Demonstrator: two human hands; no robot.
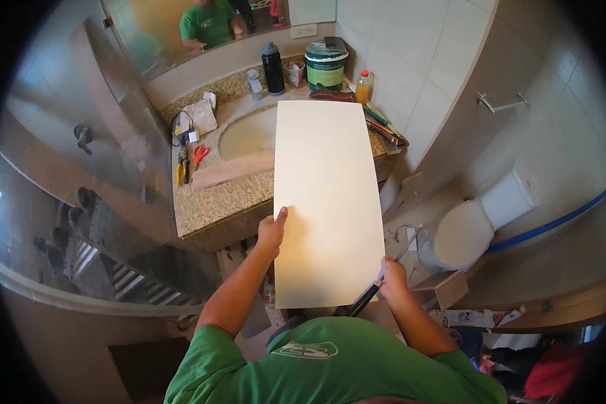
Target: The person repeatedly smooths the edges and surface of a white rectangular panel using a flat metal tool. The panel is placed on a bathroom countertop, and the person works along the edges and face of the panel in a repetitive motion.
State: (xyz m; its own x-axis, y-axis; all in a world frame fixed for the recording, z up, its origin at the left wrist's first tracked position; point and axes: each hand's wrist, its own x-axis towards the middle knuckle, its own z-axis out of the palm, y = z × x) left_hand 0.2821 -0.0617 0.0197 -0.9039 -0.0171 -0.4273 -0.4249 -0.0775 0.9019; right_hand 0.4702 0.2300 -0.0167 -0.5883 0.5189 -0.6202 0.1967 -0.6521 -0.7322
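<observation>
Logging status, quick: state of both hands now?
Left hand: closed on the white panel.
Right hand: closed on the panel's right edge and a black-handled tool.

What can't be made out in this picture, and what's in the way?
Head view, hidden: the right part of the basin, behind the board.
Head view, hidden: the left hand's fingers, behind the board.
Head view, cut off: the reflected person's head, by the top edge.
Head view, cut off: part of the red garment, by the dark lens rim.
</observation>
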